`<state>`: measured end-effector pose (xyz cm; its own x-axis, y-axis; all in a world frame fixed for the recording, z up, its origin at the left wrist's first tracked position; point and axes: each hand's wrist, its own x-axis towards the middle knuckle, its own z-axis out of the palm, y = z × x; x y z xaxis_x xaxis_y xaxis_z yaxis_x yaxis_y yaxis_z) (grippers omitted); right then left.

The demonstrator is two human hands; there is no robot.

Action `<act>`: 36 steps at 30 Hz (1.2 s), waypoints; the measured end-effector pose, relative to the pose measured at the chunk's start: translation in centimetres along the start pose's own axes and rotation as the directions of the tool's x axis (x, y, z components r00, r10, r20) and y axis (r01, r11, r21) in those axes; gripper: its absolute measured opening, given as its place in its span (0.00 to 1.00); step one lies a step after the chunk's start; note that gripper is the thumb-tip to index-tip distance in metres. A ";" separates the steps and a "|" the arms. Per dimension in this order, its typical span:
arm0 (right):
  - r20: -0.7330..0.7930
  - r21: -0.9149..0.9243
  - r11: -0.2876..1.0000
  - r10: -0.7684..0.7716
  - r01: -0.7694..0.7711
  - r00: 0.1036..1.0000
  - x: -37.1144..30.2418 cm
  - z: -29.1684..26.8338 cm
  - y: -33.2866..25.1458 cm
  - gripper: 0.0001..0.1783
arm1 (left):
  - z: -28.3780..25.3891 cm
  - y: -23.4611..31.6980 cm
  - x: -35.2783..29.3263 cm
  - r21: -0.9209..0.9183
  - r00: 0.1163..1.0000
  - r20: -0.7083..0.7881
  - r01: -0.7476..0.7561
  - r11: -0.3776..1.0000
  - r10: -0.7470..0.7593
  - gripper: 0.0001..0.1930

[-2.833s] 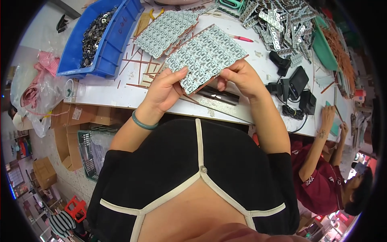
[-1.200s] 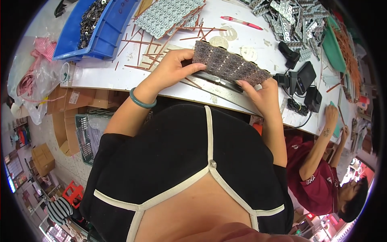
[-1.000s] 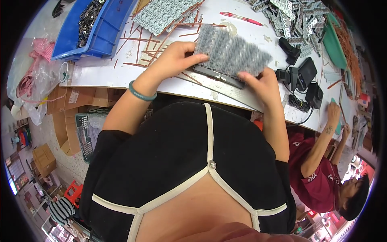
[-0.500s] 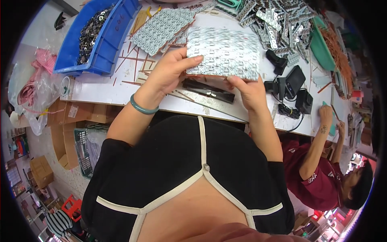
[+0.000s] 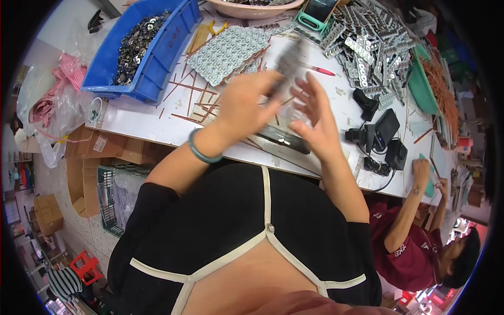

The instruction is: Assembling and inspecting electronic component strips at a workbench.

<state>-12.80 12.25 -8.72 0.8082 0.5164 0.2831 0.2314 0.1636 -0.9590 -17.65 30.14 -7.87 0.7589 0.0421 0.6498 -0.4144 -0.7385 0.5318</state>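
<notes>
My left hand [image 5: 244,105], with a green bangle at its wrist, is closed on a patterned silver sheet [image 5: 290,60]. The sheet is turned nearly edge-on and smeared by motion. Just to its right, my right hand [image 5: 317,118] is raised with fingers spread and nothing in it. Beyond the left hand lie similar patterned sheets [image 5: 231,52], stacked flat on the white table. A long black bar [image 5: 286,140] lies below both hands, beside a flat metal ruler-like strip. Past my right fingers lies a red pen [image 5: 324,70].
At left stands a blue bin [image 5: 163,65] of small metal pieces. Silver strips [image 5: 359,58] are heaped far right, near a green basket [image 5: 422,86]. Black devices with cables [image 5: 386,128] lie right. Thin brown sticks [image 5: 184,100] are scattered left. A co-worker [image 5: 409,247] sits at right.
The sheet was held broad side up between both hands; now it is tipped edge-on in my left hand. My right hand has let go and spread its fingers. The view has shifted slightly.
</notes>
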 end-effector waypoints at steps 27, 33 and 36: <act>-0.133 0.602 0.791 0.235 -0.110 0.963 -4.3 -5.7 1.8 0.44 | 1.7 1.3 -0.7 -0.909 0.785 0.376 0.415 -0.033 -0.493 0.15; -0.185 0.692 0.722 0.166 0.009 0.969 -3.3 -4.9 0.6 0.45 | 2.6 1.6 -2.5 -0.839 0.744 0.490 0.544 -0.014 -0.454 0.19; -0.251 0.492 0.870 0.187 -0.042 0.950 -2.9 -4.8 0.6 0.34 | 2.7 1.9 -2.8 -0.856 0.722 0.484 0.508 -0.097 -0.495 0.20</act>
<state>-12.38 6.85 -10.19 0.9467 0.3106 0.0859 -0.0991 0.5343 -0.8395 -19.21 26.80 -10.13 0.9959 0.0702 -0.0572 -0.0045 0.6689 0.7433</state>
